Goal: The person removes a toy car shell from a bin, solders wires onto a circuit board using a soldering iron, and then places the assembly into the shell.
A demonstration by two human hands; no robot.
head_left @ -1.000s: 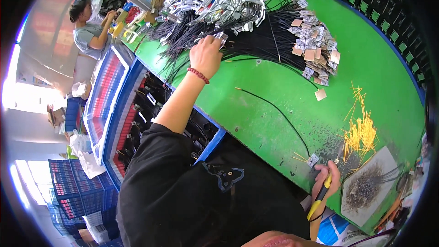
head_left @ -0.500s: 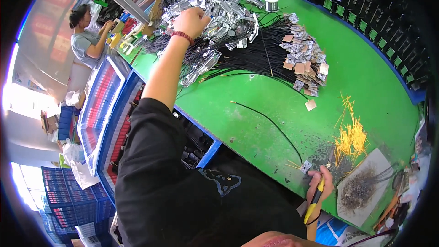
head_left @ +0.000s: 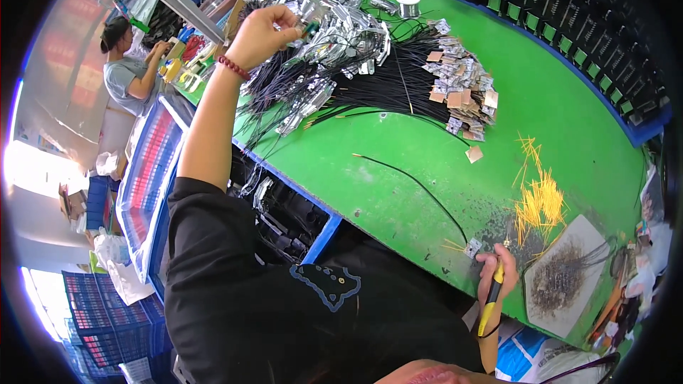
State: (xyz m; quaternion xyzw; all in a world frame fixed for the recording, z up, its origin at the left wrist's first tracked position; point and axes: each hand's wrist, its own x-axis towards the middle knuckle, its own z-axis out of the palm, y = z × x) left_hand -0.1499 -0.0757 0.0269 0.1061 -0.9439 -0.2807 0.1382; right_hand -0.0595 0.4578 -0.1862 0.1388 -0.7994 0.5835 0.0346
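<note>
My left hand (head_left: pixel 265 34) reaches over a heap of silvery foil-wrapped parts (head_left: pixel 340 25) with black cables. Its thumb and fingers pinch a small dark green piece (head_left: pixel 311 28), too small to tell its kind. My right hand (head_left: pixel 498 274) grips a yellow and black soldering iron (head_left: pixel 491 302) at the bench's near edge, tip pointing away from me. Beside its fingers lies a small silvery plate (head_left: pixel 472 247), with a single black cable (head_left: pixel 420 183) curving off to the far left. Thin yellow wires (head_left: pixel 455 245) stick out next to that plate.
On the green bench (head_left: pixel 398 131) lie bundled black cables ending in square plates (head_left: pixel 459 82), a solder spool (head_left: pixel 408 4), a yellow wire pile (head_left: pixel 539 203) and a soiled pale board (head_left: pixel 565 277). A blue-edged rack (head_left: pixel 562 35) borders the right. A person (head_left: pixel 128 64) works at far left.
My left hand has drawn back leftward from the foil heap, and a small dark green piece now shows in its fingers. The view has shifted slightly; my right hand still holds the soldering iron.
</note>
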